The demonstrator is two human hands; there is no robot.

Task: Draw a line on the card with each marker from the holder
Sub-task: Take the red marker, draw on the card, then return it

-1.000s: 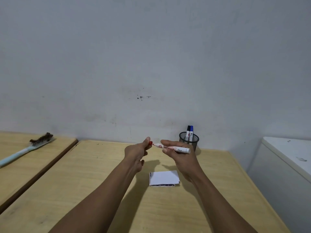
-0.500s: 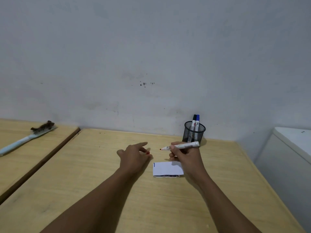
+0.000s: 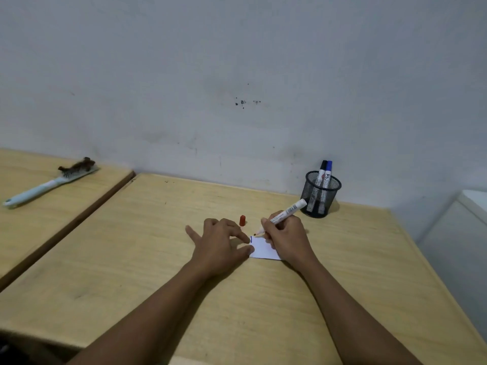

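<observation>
Both hands have come down to the card since half a second ago, and the red cap (image 3: 242, 220) that the left hand was carrying now stands upright by itself on the table (image 3: 131, 259), just above the left hand's knuckles at the middle of the frame. The left hand (image 3: 220, 246) lies flat and released, grasping nothing, with thumb and forefinger tips pressed on the left edge of the white card (image 3: 261, 249). The right hand (image 3: 287, 237) is closed around the white marker (image 3: 286, 213), whose red tip meets the card's top left corner beside a short blue line; the barrel slants up toward the right. The right hand covers the card's right part, so only its left half shows.

Above and right of the marker's tail, a black mesh holder (image 3: 320, 198) stands near the wall (image 3: 237, 75), with a black-capped marker (image 3: 322, 173) and a blue-capped marker (image 3: 328, 173) upright in it. The holder sits close to the table's back edge and fairly near its right edge, which runs diagonally toward the lower right; beyond it stands a white cabinet (image 3: 463, 233). Left of the hands the tabletop is bare wood out to a dark gap that parts it from a second table (image 3: 39, 219) at the left of the frame, where a light blue brush (image 3: 50, 184) lies near the wall
</observation>
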